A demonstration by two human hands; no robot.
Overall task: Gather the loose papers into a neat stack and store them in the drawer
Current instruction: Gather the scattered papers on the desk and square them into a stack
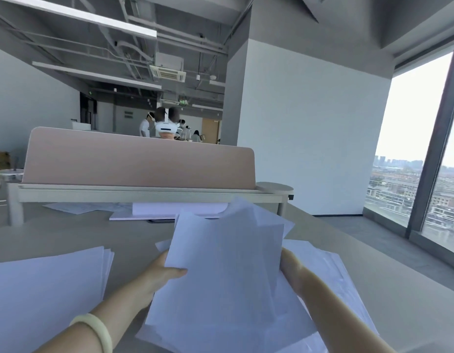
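We are holding uneven bundle of white papers (226,263) just above desk (68,235), close to us. Left hand (167,273) is pinching bundle's left edge, thumb on top. Right hand (290,266) is meeting right edge, its fingers hidden, so we cannot tell its grip. Sheets are fanning crookedly. Best approach, we are judging: loosen hold, tap edges on desk until square, then add second pile (50,289) lying at left. Drawer not in view.

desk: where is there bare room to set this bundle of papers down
Bare desk lies between the left stack and the raised shelf, and along the right edge beyond the spread sheets. Crowded: the centre, where the left hand and right hand meet the bundle, and under the shelf, with loose papers.
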